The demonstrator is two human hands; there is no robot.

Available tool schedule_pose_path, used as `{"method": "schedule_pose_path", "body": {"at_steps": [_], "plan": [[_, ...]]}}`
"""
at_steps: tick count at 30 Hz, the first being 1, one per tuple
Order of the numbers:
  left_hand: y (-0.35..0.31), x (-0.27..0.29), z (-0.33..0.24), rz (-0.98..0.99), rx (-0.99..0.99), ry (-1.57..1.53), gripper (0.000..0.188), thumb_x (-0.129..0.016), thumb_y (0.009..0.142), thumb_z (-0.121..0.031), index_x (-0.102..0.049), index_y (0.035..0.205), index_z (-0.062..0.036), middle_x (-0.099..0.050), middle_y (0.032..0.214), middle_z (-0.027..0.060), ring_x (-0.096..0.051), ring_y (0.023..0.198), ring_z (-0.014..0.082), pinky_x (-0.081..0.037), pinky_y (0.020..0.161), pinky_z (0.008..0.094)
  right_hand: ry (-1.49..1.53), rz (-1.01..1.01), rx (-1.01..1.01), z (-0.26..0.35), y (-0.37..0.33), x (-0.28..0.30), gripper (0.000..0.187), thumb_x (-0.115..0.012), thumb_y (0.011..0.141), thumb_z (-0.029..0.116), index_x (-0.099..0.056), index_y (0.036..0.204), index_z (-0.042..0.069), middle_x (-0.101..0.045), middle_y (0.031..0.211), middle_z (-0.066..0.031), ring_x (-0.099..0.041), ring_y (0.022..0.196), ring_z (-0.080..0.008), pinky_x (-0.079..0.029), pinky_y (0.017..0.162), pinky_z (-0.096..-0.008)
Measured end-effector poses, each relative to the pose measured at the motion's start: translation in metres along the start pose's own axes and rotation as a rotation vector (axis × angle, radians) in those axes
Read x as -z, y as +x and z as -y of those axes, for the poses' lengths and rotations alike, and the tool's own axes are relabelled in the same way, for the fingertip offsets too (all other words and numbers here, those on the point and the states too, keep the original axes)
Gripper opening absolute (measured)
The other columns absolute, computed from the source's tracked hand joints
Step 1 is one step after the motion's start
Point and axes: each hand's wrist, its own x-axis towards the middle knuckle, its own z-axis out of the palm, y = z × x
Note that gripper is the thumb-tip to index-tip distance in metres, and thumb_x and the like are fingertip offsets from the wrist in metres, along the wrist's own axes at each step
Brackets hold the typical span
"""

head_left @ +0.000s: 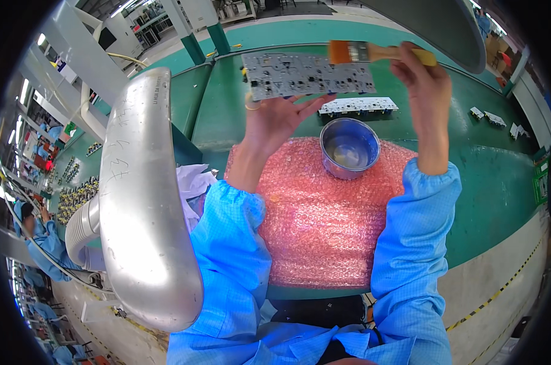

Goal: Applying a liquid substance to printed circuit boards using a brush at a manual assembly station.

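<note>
Some writing point(118, 149) on hood point(144, 213); R hand point(422, 76) w/ brush point(382, 53).

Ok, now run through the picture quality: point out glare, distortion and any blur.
Head view: glare whitens parts of the silver hood, and bright glints speckle the pink bubble wrap; head view: fisheye distortion bends the edges of the green table, with black corners around the picture; head view: the brush and right hand look slightly soft, possibly from motion.

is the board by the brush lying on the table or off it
Off it: the left hand holds the board up from below, fingers showing beneath its lower edge.
</note>
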Motion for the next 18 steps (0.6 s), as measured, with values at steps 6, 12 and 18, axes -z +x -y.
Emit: {"method": "schedule_pose_path", "body": {"at_steps": [6, 12, 18], "plan": [[0.006, -0.013, 0.023, 0.035, 0.029, 0.207, 0.076, -0.046, 0.093, -0.054, -0.028, 0.146, -0.0021, -0.041, 0.145, 0.0214, -0.044, 0.130, 0.0429, -0.036, 0.112, 0.0481, 0.251, 0.241, -0.077, 0.012, -0.030, -0.041, 0.026, -0.067, 0.091, 0.012, -0.064, 0.112, -0.003, -0.067, 0.102, -0.0086, -0.066, 0.087, -0.0144, -0.056, 0.080, -0.0272], [0.004, -0.017, 0.021, 0.038, 0.053, 0.210, 0.080, -0.046, 0.093, -0.057, -0.026, 0.147, -0.0011, -0.041, 0.144, 0.0227, -0.046, 0.128, 0.0448, -0.037, 0.112, 0.0469, 0.153, 0.283, -0.103, 0.015, -0.029, -0.042, 0.024, -0.067, 0.090, 0.012, -0.064, 0.110, -0.002, -0.066, 0.098, -0.0073, -0.066, 0.086, -0.0144, -0.056, 0.080, -0.0268], [0.001, -0.015, 0.004, 0.050, -0.018, 0.177, 0.084, -0.043, 0.094, -0.061, -0.020, 0.149, -0.0019, -0.034, 0.147, 0.0259, -0.042, 0.127, 0.0520, -0.036, 0.112, 0.0483, -0.157, 0.129, -0.074, -0.007, 0.011, 0.014, 0.025, -0.067, 0.090, 0.010, -0.065, 0.110, -0.004, -0.066, 0.098, -0.0077, -0.066, 0.085, -0.0150, -0.056, 0.080, -0.0263]]}}
